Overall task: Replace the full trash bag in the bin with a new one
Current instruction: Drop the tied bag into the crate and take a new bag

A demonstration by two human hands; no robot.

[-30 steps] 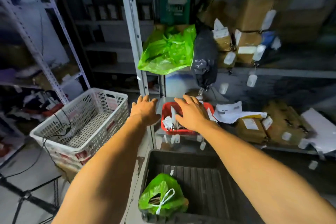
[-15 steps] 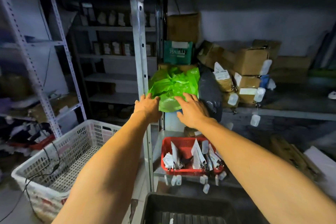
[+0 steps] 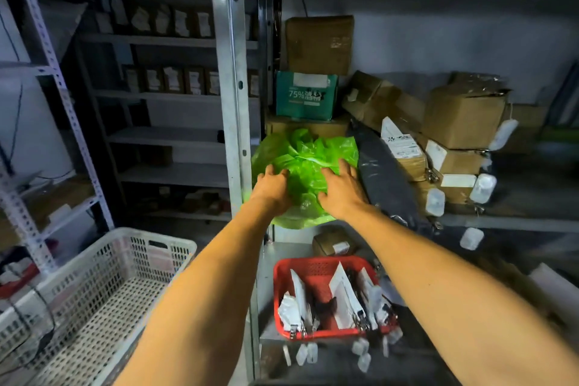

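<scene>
A crumpled bundle of bright green plastic bags (image 3: 305, 163) lies on the metal shelf (image 3: 517, 224) at chest height, hanging over its front edge. My left hand (image 3: 272, 189) rests on the bundle's left lower side with fingers spread. My right hand (image 3: 340, 189) lies on its right side, fingers spread and straight. Neither hand has closed round the plastic. The bin and the full green trash bag are out of view below the frame.
A dark grey bag (image 3: 383, 178) hangs right of the green bundle. Cardboard boxes (image 3: 463, 116) crowd the shelf. A red basket (image 3: 329, 294) of tagged items sits below, a white crate (image 3: 94, 294) at the lower left, a steel upright (image 3: 233, 103) beside my left hand.
Both hands rose from the red basket's level up to the green bags and now lie on them. The view tilted up, and the bin dropped out of sight.
</scene>
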